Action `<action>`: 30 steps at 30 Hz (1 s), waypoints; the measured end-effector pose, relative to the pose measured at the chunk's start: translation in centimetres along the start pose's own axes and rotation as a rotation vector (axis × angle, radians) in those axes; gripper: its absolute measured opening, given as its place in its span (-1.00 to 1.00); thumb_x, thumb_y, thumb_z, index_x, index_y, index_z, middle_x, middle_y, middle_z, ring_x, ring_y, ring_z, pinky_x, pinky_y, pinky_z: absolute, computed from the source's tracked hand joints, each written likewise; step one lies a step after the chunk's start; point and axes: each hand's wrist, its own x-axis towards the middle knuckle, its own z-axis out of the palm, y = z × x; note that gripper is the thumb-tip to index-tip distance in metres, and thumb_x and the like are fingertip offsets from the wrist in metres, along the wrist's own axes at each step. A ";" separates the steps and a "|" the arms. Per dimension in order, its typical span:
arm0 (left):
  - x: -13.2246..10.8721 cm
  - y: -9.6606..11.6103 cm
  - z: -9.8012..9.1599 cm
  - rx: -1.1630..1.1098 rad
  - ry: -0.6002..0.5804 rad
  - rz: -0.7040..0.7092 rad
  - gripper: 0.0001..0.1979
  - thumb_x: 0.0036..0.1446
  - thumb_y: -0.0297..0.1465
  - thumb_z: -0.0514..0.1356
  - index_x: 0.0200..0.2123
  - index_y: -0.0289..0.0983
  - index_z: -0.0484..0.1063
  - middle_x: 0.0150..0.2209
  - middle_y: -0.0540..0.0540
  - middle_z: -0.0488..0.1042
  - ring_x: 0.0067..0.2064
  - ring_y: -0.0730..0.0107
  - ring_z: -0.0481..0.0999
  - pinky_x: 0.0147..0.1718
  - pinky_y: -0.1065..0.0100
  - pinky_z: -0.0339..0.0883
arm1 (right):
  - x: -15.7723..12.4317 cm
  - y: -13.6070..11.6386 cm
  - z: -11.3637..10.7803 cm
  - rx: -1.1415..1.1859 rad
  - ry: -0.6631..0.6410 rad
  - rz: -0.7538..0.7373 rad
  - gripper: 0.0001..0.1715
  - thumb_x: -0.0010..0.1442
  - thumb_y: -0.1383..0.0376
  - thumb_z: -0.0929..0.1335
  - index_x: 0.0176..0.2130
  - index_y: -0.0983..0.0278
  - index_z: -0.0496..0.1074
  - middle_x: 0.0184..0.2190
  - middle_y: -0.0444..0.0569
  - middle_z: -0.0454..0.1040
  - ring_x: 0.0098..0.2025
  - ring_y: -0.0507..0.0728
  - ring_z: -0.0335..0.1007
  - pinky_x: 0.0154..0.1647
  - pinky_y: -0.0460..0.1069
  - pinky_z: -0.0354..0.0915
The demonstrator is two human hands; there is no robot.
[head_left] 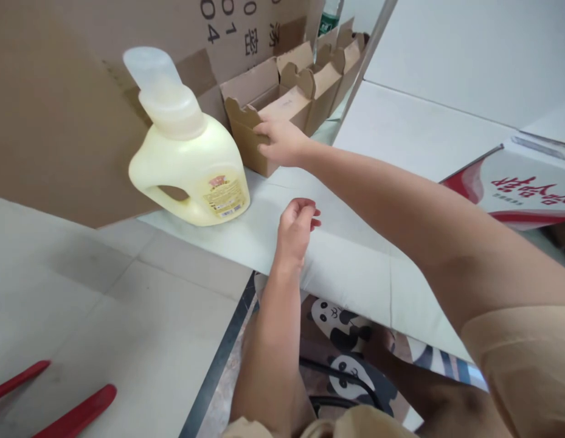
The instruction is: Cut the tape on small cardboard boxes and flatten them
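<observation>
At the near end of a row of brown cardboard boxes (248, 141), my right hand (282, 141) reaches the nearest box's front corner. Its fingers are apart and seem to touch the cardboard; whether they grip it is hard to see. Closer to me, my left hand (295, 226) hovers over the pale table (350, 243) with its fingers curled in, and nothing shows in them. Left of both hands stands a large pale-yellow jug (186, 161) with a side handle, a printed label and a translucent cap.
Behind the jug rises a big printed carton (72, 109). A bottle with a green label (328, 23) stands past the boxes. Red prongs (81, 413) show at lower left, a red-and-white printed package (519, 188) at right. Below lies a panda-patterned surface (337, 328).
</observation>
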 end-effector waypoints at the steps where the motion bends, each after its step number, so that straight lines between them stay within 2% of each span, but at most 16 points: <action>1: 0.1 -0.1 0.0 -0.008 0.002 0.023 -0.97 0.14 -0.41 0.19 -0.37 -0.21 0.40 -0.40 0.01 0.49 -0.44 0.46 0.46 -0.31 0.35 0.33 | -0.1 0.1 0.1 0.018 0.010 0.015 -0.60 0.29 0.40 0.28 0.06 0.27 0.52 0.16 0.02 0.55 0.22 0.27 0.50 0.37 0.18 0.36; 3: 0.1 -0.4 -0.2 -0.021 0.047 0.129 -0.96 0.13 -0.42 0.19 -0.38 -0.21 0.38 -0.45 0.03 0.45 -0.45 0.47 0.43 -0.33 0.36 0.33 | -1.7 1.0 0.2 0.072 0.085 0.041 -0.63 0.30 0.42 0.24 0.01 0.31 0.51 0.12 0.03 0.57 0.19 0.25 0.52 0.32 0.18 0.40; 5: -0.1 -0.8 -0.5 -0.026 0.146 0.328 -0.95 0.13 -0.41 0.19 -0.39 -0.21 0.36 -0.49 0.05 0.38 -0.46 0.46 0.40 -0.35 0.38 0.32 | -4.9 2.6 0.1 0.132 0.222 0.038 -0.69 0.27 0.42 0.27 -0.04 0.30 0.50 0.15 0.05 0.54 0.15 0.24 0.53 0.27 0.16 0.44; 7: -0.6 -1.0 -0.9 -0.024 0.290 0.549 -0.94 0.14 -0.39 0.17 -0.39 -0.20 0.34 -0.52 0.08 0.32 -0.47 0.47 0.37 -0.37 0.39 0.28 | -9.6 4.5 0.0 0.202 0.359 0.023 -0.74 0.23 0.37 0.33 -0.06 0.23 0.47 0.13 0.04 0.53 0.03 0.21 0.57 0.12 0.15 0.52; 8: -0.8 -1.0 -1.1 -0.028 0.362 0.647 -0.93 0.15 -0.38 0.17 -0.39 -0.20 0.33 -0.53 0.09 0.29 -0.47 0.47 0.34 -0.38 0.40 0.25 | -12.5 5.4 -0.2 0.229 0.401 0.025 -0.77 0.22 0.34 0.36 -0.08 0.19 0.45 0.05 0.02 0.56 -0.10 0.18 0.59 -0.02 0.14 0.56; 10: -1.1 -1.0 -1.4 -0.050 0.477 0.776 -0.93 0.15 -0.37 0.15 -0.39 -0.19 0.31 -0.52 0.09 0.25 -0.46 0.48 0.30 -0.37 0.40 0.22 | -19.1 6.7 -1.0 0.301 0.517 -0.010 -0.68 0.22 0.28 0.42 -0.02 0.11 0.38 -0.14 -0.06 0.57 -0.26 0.12 0.55 -0.24 0.08 0.56; 12: -1.0 -1.0 -1.4 -0.088 0.516 0.780 -0.95 0.15 -0.36 0.14 -0.35 -0.19 0.32 -0.45 0.05 0.31 -0.39 0.45 0.36 -0.33 0.39 0.23 | -26.2 6.8 -2.3 0.333 0.609 -0.167 -0.55 0.18 0.29 0.48 0.02 0.05 0.33 -0.25 -0.13 0.53 -0.29 0.11 0.55 -0.33 0.03 0.53; 13: -0.8 -1.1 -1.2 -0.108 0.505 0.739 -0.94 0.15 -0.34 0.15 -0.31 -0.18 0.34 -0.37 0.02 0.38 -0.31 0.42 0.42 -0.28 0.38 0.27 | -29.6 6.4 -3.1 0.302 0.621 -0.221 -0.55 0.17 0.33 0.49 0.00 0.04 0.35 -0.30 -0.15 0.52 -0.30 0.11 0.55 -0.35 0.01 0.51; 16: 0.0 -1.7 0.1 -0.150 0.368 0.584 -0.77 0.18 -0.20 0.13 -0.16 -0.15 0.42 -0.05 -0.10 0.51 0.02 0.27 0.51 -0.08 0.30 0.35 | -38.2 4.3 -5.5 0.125 0.414 -0.283 -0.80 0.28 0.44 0.41 -0.18 0.12 0.47 -0.35 -0.09 0.57 -0.34 0.07 0.58 -0.41 -0.07 0.47; 18: 0.4 -2.5 1.6 -0.158 0.174 0.503 -0.64 0.17 -0.07 0.12 -0.09 -0.14 0.46 0.04 -0.15 0.53 0.13 0.15 0.50 0.02 0.21 0.38 | -42.1 3.0 -6.6 0.108 0.344 -0.246 -0.81 0.33 0.47 0.36 -0.22 0.16 0.46 -0.35 -0.07 0.62 -0.36 0.05 0.61 -0.38 -0.09 0.50; 20: 0.4 -3.3 3.3 -0.128 -0.019 0.455 -0.53 0.11 0.03 0.16 -0.08 -0.17 0.50 -0.03 -0.18 0.58 0.09 0.06 0.54 0.05 0.15 0.40 | -44.7 2.6 -7.2 0.093 0.321 -0.175 -0.80 0.34 0.48 0.33 -0.21 0.17 0.45 -0.31 -0.05 0.68 -0.37 0.05 0.64 -0.34 -0.10 0.51; 22: 0.2 -4.1 4.9 -0.072 -0.139 0.445 -0.46 0.09 0.12 0.16 -0.15 -0.21 0.53 -0.12 -0.19 0.60 0.02 0.04 0.57 0.05 0.12 0.42 | -46.2 3.2 -7.4 0.072 0.332 -0.091 -0.77 0.34 0.49 0.33 -0.21 0.15 0.44 -0.17 -0.03 0.72 -0.40 0.04 0.62 -0.38 -0.09 0.49; 24: -0.1 -4.6 6.1 -0.005 -0.171 0.468 -0.39 0.12 0.22 0.09 -0.22 -0.20 0.53 -0.15 -0.18 0.61 -0.01 0.05 0.59 0.04 0.11 0.44 | -47.2 4.6 -7.2 0.083 0.381 -0.001 -0.77 0.34 0.47 0.34 -0.22 0.11 0.45 0.07 0.00 0.67 -0.45 0.03 0.58 -0.44 -0.05 0.47; 26: -0.3 -5.0 7.0 0.064 -0.165 0.485 -0.31 0.14 0.30 -0.01 -0.26 -0.18 0.52 -0.14 -0.17 0.62 -0.01 0.05 0.60 0.03 0.11 0.46 | -47.7 6.3 -6.4 0.158 0.476 0.090 -0.78 0.35 0.40 0.36 -0.13 0.04 0.47 0.28 0.02 0.52 -0.40 0.06 0.60 -0.43 0.00 0.49; 28: -0.5 -5.2 7.9 0.148 -0.162 0.490 -0.20 0.13 0.38 -0.14 -0.28 -0.17 0.52 -0.16 -0.18 0.63 -0.02 0.05 0.62 0.00 0.10 0.50 | -48.0 7.8 -5.1 0.258 0.567 0.186 -0.65 0.36 0.31 0.37 0.09 -0.03 0.42 0.36 0.05 0.43 -0.20 0.15 0.66 -0.38 0.04 0.54; 30: -0.9 -5.4 8.6 0.228 -0.183 0.508 -0.07 0.08 0.44 -0.30 -0.30 -0.16 0.53 -0.18 -0.20 0.64 -0.04 0.06 0.64 -0.01 0.09 0.52 | -47.9 8.9 -3.5 0.315 0.620 0.274 -0.47 0.37 0.25 0.35 0.27 -0.05 0.29 0.32 0.09 0.45 -0.02 0.23 0.64 -0.33 0.08 0.57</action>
